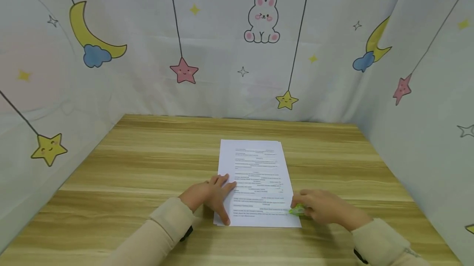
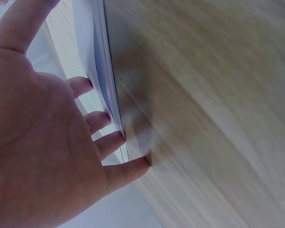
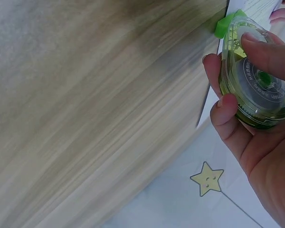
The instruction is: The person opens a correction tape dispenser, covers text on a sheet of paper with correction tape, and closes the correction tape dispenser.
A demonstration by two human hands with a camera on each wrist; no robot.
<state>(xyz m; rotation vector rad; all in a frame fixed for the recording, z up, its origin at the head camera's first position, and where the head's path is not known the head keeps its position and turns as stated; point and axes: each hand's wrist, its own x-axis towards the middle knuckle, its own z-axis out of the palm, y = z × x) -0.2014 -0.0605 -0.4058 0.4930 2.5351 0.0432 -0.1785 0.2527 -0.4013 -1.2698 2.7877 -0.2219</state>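
Note:
A stack of printed paper (image 1: 255, 167) lies on the wooden table in front of me. My left hand (image 1: 212, 194) rests spread on the stack's left edge. In the left wrist view its fingers (image 2: 126, 173) reach over the sheets' edge, and the little finger touches the wood; the top sheet bulges up a little there. With my right hand (image 1: 322, 206) I grip a correction tape dispenser (image 3: 261, 85), clear with a green tip, between thumb and fingers. Its tip is at the lower right edge of the paper; whether it touches the sheet I cannot tell.
The wooden table (image 1: 148, 155) extends around the paper on every side. A white curtain (image 1: 222, 52) printed with stars, moons and rabbits hangs behind the table and along both sides.

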